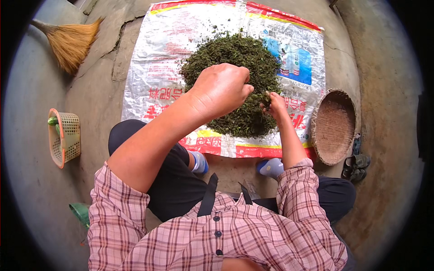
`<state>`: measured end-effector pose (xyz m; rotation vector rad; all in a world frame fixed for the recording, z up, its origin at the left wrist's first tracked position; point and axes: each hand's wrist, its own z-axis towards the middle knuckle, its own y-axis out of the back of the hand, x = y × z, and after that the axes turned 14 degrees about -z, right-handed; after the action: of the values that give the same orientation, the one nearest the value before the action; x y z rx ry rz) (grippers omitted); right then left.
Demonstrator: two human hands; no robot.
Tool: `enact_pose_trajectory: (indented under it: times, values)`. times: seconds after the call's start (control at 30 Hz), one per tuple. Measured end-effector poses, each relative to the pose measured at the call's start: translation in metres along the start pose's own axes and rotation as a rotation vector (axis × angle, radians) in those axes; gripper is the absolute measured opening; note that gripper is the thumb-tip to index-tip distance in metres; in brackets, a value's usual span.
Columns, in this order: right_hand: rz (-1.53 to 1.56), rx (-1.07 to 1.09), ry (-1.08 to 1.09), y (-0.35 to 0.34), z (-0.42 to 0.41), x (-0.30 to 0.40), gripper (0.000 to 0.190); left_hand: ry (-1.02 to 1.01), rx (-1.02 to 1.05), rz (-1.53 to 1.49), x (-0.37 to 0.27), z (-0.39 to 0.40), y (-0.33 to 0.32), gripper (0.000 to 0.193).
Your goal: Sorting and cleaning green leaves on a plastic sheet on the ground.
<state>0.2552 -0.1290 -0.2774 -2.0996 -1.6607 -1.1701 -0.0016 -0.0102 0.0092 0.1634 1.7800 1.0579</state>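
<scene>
A heap of dark green, leafy plant material [234,50] lies on an opened-out printed plastic sack [159,67] on the floor. My left hand [223,84] is raised over the middle of the heap, its back towards the camera and its fingers curled; whether anything is between the fingertips is hidden. At the heap's lower right side, my right hand [275,103] has its fingers closed around a small clump of the same green material. Loose bits lie scattered on the sack beyond the heap's far edge.
To the right stand a shallow woven basket [334,130] and a pair of dark shoes [356,167]. On the left are a straw broom [73,42], a plastic basket [71,137] with green vegetables inside, and a green object [80,213]. My socked feet are beside the sack's near edge.
</scene>
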Motion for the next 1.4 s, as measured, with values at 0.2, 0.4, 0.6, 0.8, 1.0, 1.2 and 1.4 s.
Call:
enact_pose_trajectory:
  times: [0.2,0.4,0.6,0.8,1.0,1.2,1.4]
  values:
    - [0.060,0.088,-0.044,0.015,-0.008,-0.007,0.009,0.026,0.018,-0.006,0.000,0.001,0.000,0.028]
    - [-0.399,-0.191,0.134,0.008,-0.002,-0.023,0.016,0.024,0.029,0.005,0.000,0.004,-0.005,0.028]
    - [-0.919,-0.242,0.474,-0.045,-0.026,-0.027,0.064,0.035,0.037,0.002,-0.002,0.004,-0.008,0.027]
    - [-0.392,-0.167,0.380,-0.050,-0.025,-0.019,0.016,0.012,0.025,0.017,0.000,0.002,-0.009,0.027]
    - [-0.386,0.054,0.246,0.001,-0.010,-0.029,0.007,-0.007,0.021,0.023,0.001,0.003,-0.011,0.027]
    - [-0.109,0.171,0.025,0.005,-0.016,-0.031,0.032,0.002,0.025,0.030,-0.001,0.001,-0.011,0.027]
    - [-0.914,-0.177,0.471,-0.051,-0.050,-0.007,0.053,0.012,0.044,0.037,0.001,-0.002,-0.013,0.027]
